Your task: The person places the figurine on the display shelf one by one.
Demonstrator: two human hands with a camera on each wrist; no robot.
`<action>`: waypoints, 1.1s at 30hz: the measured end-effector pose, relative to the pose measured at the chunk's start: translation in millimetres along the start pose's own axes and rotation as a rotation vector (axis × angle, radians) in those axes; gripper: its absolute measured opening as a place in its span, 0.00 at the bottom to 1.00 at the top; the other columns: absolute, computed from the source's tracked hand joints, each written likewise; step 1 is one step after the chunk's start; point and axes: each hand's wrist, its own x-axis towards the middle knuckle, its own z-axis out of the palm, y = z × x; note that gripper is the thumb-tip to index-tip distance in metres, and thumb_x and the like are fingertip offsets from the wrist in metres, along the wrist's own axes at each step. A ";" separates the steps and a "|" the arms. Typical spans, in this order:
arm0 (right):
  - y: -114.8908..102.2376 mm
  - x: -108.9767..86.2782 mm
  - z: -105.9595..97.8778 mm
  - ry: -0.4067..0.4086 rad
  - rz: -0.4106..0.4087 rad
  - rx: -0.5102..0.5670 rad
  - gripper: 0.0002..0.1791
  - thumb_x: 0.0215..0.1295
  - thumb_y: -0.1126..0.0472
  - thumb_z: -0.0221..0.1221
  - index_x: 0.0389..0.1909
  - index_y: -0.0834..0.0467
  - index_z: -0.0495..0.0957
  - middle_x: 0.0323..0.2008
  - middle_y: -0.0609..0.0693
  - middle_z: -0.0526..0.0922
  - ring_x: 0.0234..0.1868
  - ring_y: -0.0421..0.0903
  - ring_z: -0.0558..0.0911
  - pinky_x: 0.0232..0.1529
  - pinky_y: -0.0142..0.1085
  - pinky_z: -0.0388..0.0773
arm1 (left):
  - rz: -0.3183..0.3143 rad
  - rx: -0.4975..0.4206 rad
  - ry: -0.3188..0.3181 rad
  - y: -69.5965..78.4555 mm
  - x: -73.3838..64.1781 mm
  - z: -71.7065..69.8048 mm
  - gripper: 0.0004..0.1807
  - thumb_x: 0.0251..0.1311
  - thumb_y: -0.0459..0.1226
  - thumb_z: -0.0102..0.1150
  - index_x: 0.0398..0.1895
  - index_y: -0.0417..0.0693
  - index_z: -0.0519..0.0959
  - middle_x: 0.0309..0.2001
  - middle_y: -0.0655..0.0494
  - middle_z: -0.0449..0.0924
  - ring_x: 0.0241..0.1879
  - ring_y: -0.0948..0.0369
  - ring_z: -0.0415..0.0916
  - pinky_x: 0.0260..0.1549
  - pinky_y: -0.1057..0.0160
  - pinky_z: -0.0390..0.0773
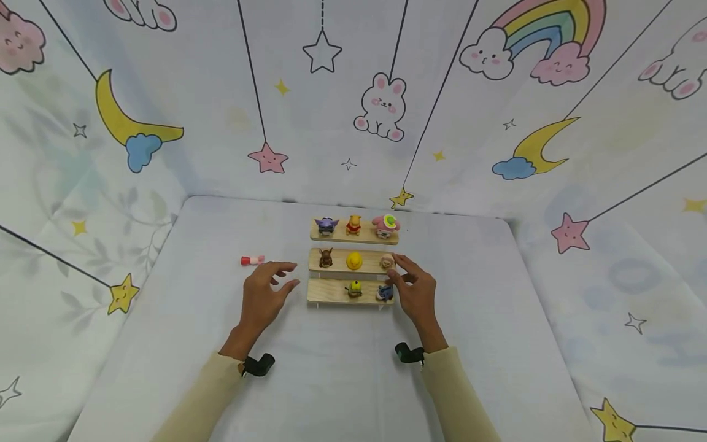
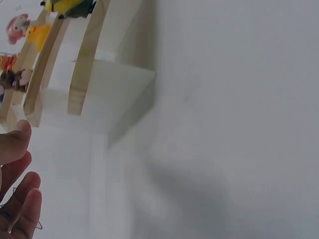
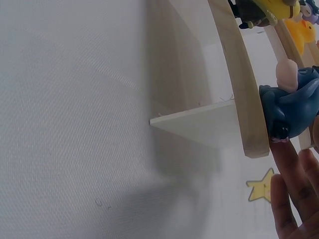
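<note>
My right hand (image 1: 417,294) is at the right end of the lowest of three wooden tiers, its fingers extended and apart. A small blue figurine (image 3: 291,102) stands on that tier's end. In the right wrist view one fingertip reaches right at the figurine's base; most of the thumb is out of frame. Left of it on the same tier is a yellow-and-green figurine (image 1: 354,288). My left hand (image 1: 262,294) hovers left of the tiers, thumb and fingers spread with nothing between them. Beyond it, a red-and-pink figurine (image 1: 252,261) lies on its side.
The middle tier (image 1: 370,260) carries a brown figurine (image 1: 326,258), a yellow duck (image 1: 354,261) and a pale figurine (image 1: 386,262). Three more stand on the back tier (image 1: 339,237). White supports (image 3: 199,122) hold the tiers above the white cloth. Patterned cloth walls surround the table.
</note>
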 end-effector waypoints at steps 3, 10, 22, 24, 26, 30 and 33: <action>-0.3 -0.1 -0.4 -0.003 -0.001 0.000 0.23 0.68 0.69 0.68 0.64 0.65 0.82 0.64 0.66 0.83 0.32 0.65 0.91 0.48 0.17 0.79 | -0.019 0.011 0.035 -9.9 4.0 -10.9 0.24 0.53 0.31 0.82 0.54 0.47 0.88 0.49 0.52 0.91 0.42 0.51 0.86 0.36 0.49 0.86; 1.5 -0.3 -1.3 -0.007 -0.004 -0.005 0.23 0.69 0.69 0.68 0.64 0.67 0.82 0.65 0.68 0.82 0.32 0.63 0.91 0.47 0.21 0.81 | -0.058 0.064 0.097 -38.8 11.4 -25.4 0.25 0.50 0.29 0.84 0.54 0.45 0.88 0.44 0.45 0.90 0.40 0.47 0.85 0.36 0.47 0.86; 2.3 -1.8 0.0 0.000 0.022 -0.014 0.24 0.68 0.69 0.68 0.65 0.65 0.82 0.65 0.67 0.82 0.33 0.63 0.91 0.52 0.24 0.83 | -0.162 0.188 0.059 -79.2 13.1 -23.9 0.22 0.54 0.29 0.81 0.54 0.40 0.88 0.48 0.38 0.89 0.45 0.43 0.78 0.45 0.44 0.79; 2.3 -1.7 0.2 -0.001 0.025 -0.019 0.24 0.69 0.68 0.68 0.65 0.65 0.82 0.65 0.67 0.82 0.33 0.62 0.91 0.51 0.25 0.84 | -0.175 0.195 0.039 -83.2 14.0 -22.6 0.22 0.55 0.29 0.80 0.54 0.40 0.88 0.50 0.38 0.89 0.48 0.44 0.78 0.49 0.43 0.80; 1.9 -1.6 0.3 0.000 0.026 -0.023 0.24 0.69 0.68 0.68 0.65 0.64 0.82 0.65 0.67 0.82 0.33 0.62 0.91 0.52 0.32 0.86 | -0.182 0.199 0.027 -86.3 15.3 -21.6 0.22 0.55 0.29 0.80 0.55 0.39 0.88 0.51 0.38 0.89 0.50 0.43 0.78 0.51 0.42 0.80; 0.8 -1.3 0.3 -0.001 0.023 -0.025 0.24 0.69 0.67 0.68 0.65 0.63 0.82 0.65 0.65 0.83 0.33 0.62 0.92 0.54 0.40 0.87 | -0.185 0.223 0.022 -89.9 18.0 -20.8 0.22 0.55 0.29 0.80 0.55 0.38 0.87 0.51 0.37 0.88 0.51 0.42 0.78 0.52 0.40 0.80; -0.3 -0.8 0.1 -0.002 0.021 -0.033 0.24 0.69 0.68 0.68 0.65 0.63 0.82 0.65 0.64 0.83 0.33 0.60 0.92 0.53 0.34 0.86 | -0.187 0.241 0.038 -91.7 19.9 -20.9 0.23 0.54 0.28 0.80 0.55 0.37 0.87 0.51 0.37 0.88 0.51 0.41 0.78 0.51 0.39 0.81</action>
